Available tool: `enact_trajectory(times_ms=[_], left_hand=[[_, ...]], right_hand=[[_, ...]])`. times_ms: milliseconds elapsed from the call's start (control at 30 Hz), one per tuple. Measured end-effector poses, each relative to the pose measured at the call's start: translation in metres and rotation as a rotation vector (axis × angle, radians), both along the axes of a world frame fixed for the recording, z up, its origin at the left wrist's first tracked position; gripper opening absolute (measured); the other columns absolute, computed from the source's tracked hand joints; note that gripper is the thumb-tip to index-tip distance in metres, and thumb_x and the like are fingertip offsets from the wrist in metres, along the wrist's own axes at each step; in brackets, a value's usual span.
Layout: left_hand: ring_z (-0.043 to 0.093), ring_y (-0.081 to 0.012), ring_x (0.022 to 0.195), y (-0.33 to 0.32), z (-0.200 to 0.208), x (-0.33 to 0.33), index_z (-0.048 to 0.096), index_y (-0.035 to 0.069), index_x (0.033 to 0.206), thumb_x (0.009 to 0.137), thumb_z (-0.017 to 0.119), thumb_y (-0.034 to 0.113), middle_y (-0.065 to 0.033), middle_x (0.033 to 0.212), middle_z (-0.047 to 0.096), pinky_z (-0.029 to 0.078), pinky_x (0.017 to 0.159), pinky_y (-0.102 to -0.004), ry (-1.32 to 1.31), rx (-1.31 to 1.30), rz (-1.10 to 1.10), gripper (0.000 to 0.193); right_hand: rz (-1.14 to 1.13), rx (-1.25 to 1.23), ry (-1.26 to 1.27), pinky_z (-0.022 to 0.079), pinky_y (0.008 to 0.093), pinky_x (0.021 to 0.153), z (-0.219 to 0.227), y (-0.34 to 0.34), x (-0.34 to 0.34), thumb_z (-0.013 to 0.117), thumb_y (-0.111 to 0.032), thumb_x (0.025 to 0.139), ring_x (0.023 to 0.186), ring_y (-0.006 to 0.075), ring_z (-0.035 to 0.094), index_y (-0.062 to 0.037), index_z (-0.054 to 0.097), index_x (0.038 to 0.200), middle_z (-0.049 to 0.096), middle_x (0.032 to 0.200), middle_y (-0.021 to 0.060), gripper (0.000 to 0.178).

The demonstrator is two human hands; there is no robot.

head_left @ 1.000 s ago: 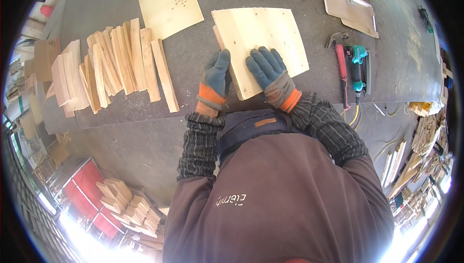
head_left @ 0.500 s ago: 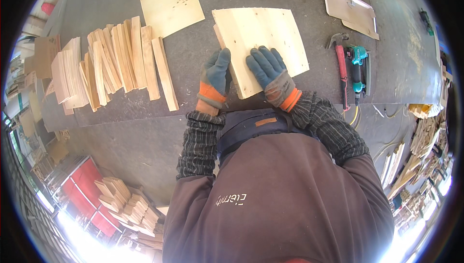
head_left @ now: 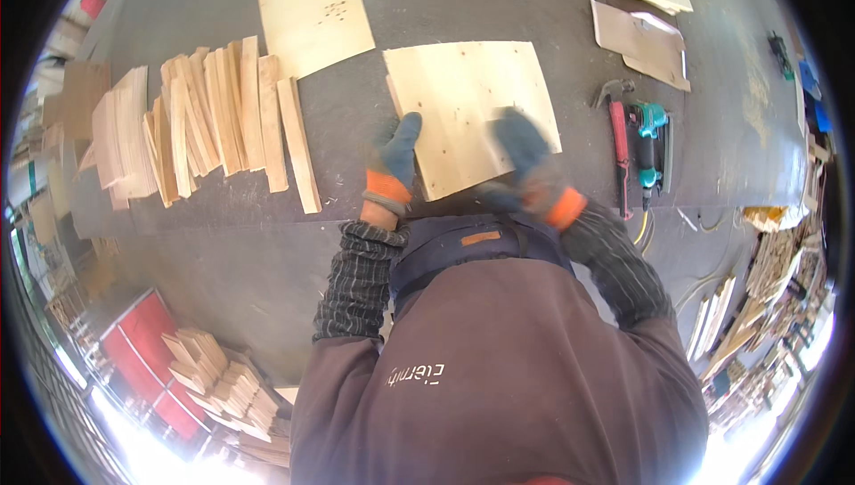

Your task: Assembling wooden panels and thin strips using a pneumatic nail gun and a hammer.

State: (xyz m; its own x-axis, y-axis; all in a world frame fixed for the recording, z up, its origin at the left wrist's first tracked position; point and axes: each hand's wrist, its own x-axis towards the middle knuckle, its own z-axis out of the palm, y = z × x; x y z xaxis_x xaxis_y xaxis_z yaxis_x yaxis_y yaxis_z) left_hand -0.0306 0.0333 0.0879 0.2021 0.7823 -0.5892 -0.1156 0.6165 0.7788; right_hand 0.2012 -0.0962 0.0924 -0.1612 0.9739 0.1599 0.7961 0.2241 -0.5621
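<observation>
In front of my waist lies a pale wooden board (head_left: 468, 115) with small knots, near the table's close edge. My left hand (head_left: 392, 160), in a blue-grey glove with an orange cuff, grips its left edge; part of the fingers is hidden there. My right hand (head_left: 530, 160), gloved the same way, is over the board's lower right part and smeared by motion. Whether its fingers touch the wood cannot be made out.
Left of the board stand rows of wooden strips (head_left: 227, 111). A thin panel with dark spots (head_left: 316, 22) lies beyond them. To the right are a red-handled claw hammer (head_left: 620, 151) and a teal power tool (head_left: 648, 142). Cardboard (head_left: 637, 40) lies farther back.
My right hand has come off its flat position on the board and swung right and nearer to me. The board sits a little closer to me, with my left hand still at its edge.
</observation>
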Motion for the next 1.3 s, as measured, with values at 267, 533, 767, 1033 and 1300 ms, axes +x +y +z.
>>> enact_trajectory(times_ms=[267,533,767,1033,1300], left_hand=[[0.073,-0.0198,0.086,-0.011,-0.026,0.002,0.071,-0.012,0.118,0.098,0.077,0.029,-0.0155,0.103,0.075,0.058,0.074,-0.0322,-0.064,-0.039,0.018,0.046],[0.075,-0.0255,0.091,-0.009,-0.048,0.006,0.069,-0.015,0.118,0.100,0.071,0.031,-0.0201,0.109,0.076,0.061,0.080,-0.0350,-0.109,-0.158,0.000,0.049],[0.076,-0.0273,0.095,-0.006,-0.073,-0.002,0.067,-0.016,0.123,0.101,0.070,0.028,-0.0219,0.114,0.075,0.061,0.083,-0.0363,-0.160,-0.192,0.083,0.050],[0.075,-0.0246,0.092,-0.008,-0.072,0.021,0.067,-0.015,0.125,0.100,0.072,0.029,-0.0195,0.112,0.075,0.061,0.082,-0.0347,-0.180,-0.200,0.032,0.050],[0.067,-0.0155,0.086,-0.017,-0.083,0.023,0.075,-0.006,0.110,0.100,0.070,0.028,-0.0086,0.099,0.073,0.054,0.077,-0.0318,-0.155,-0.149,0.020,0.036]], right_hand=[[-0.946,-0.088,-0.080,0.044,0.0509,0.113,-0.086,-0.145,0.228,0.071,-0.041,0.098,0.138,0.0471,0.053,-0.0045,0.039,0.160,0.054,0.151,0.0300,0.079],[-1.106,-0.685,-0.419,0.058,0.0524,0.091,-0.151,-0.168,0.318,0.071,-0.044,0.097,0.107,0.0454,0.073,-0.0015,0.072,0.120,0.076,0.116,0.0249,0.048],[-0.918,-0.704,0.674,0.046,0.0259,0.059,0.003,-0.091,0.240,0.076,-0.025,0.095,0.069,0.0061,0.057,-0.0118,0.075,0.115,0.064,0.083,-0.0059,0.023],[-0.293,-1.020,0.704,0.050,0.0303,0.068,0.102,0.011,0.051,0.067,-0.024,0.095,0.074,0.0110,0.061,-0.0023,0.072,0.124,0.064,0.082,-0.0002,0.036],[-0.162,-0.977,0.710,0.049,0.0268,0.065,0.072,0.020,0.001,0.068,-0.022,0.096,0.071,0.0073,0.060,-0.0017,0.070,0.125,0.065,0.083,-0.0020,0.035]])
